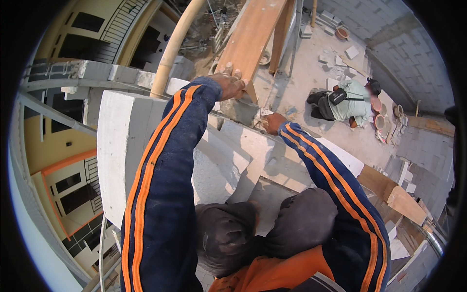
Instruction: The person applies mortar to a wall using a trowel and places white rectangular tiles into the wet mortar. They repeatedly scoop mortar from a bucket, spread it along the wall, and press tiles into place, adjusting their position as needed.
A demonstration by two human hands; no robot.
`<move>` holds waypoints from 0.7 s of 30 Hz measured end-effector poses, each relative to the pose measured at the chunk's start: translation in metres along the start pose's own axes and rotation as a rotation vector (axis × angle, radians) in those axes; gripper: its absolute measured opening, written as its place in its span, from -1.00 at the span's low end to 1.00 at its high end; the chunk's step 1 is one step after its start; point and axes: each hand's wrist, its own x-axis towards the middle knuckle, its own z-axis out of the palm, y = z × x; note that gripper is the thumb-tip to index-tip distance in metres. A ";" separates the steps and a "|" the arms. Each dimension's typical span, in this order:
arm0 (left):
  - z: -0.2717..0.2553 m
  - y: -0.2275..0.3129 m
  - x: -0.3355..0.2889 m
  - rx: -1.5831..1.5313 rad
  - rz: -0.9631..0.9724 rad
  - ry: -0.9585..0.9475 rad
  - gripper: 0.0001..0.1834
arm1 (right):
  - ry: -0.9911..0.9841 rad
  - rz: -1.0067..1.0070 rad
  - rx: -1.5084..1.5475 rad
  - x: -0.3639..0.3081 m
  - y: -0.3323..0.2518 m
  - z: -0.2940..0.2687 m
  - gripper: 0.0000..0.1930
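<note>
My left hand (229, 83) grips the near end of a long brown wooden board (253, 34), its fingers lying over the top face. To the right and a little nearer, my right hand (274, 122) is closed beside a patch of wet-looking grey mortar (242, 111) on the wall top. Whatever it holds is too small and hidden to name. Pale concrete blocks (221, 160) lie below my hands, and a large upright white block (119, 146) stands beside my left forearm.
A bamboo pole (175, 46) rises left of the board. On the floor down to the right, a person (352, 102) in a light green shirt crouches near several buckets (379, 121). Loose blocks (335, 73) are scattered behind them. Wooden planks (389, 192) cross at the right.
</note>
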 end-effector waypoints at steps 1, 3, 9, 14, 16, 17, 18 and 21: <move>0.001 -0.001 0.001 -0.038 -0.008 0.006 -0.14 | 0.027 -0.020 0.037 -0.005 0.007 0.003 -0.55; 0.005 -0.003 0.004 -0.099 -0.039 0.032 -0.13 | 0.062 -0.037 0.101 -0.017 0.021 0.008 -0.56; 0.012 -0.005 0.009 -0.185 -0.120 0.059 -0.14 | 0.073 -0.032 0.224 -0.047 0.057 0.009 -0.61; 0.011 -0.006 0.008 -0.201 -0.124 0.078 -0.15 | 0.143 -0.059 0.183 -0.076 0.096 0.025 -0.63; 0.012 -0.007 0.009 -0.196 -0.121 0.080 -0.14 | 0.099 -0.047 0.225 -0.087 0.118 0.031 -0.63; 0.013 -0.008 0.010 -0.207 -0.121 0.078 -0.13 | 0.085 -0.038 0.263 -0.094 0.130 0.034 -0.62; 0.014 -0.009 0.011 -0.202 -0.117 0.070 -0.16 | 0.114 -0.084 0.291 -0.101 0.141 0.034 -0.63; 0.015 -0.011 0.013 -0.217 -0.095 0.063 -0.20 | 0.115 -0.051 0.308 -0.124 0.165 0.029 -0.67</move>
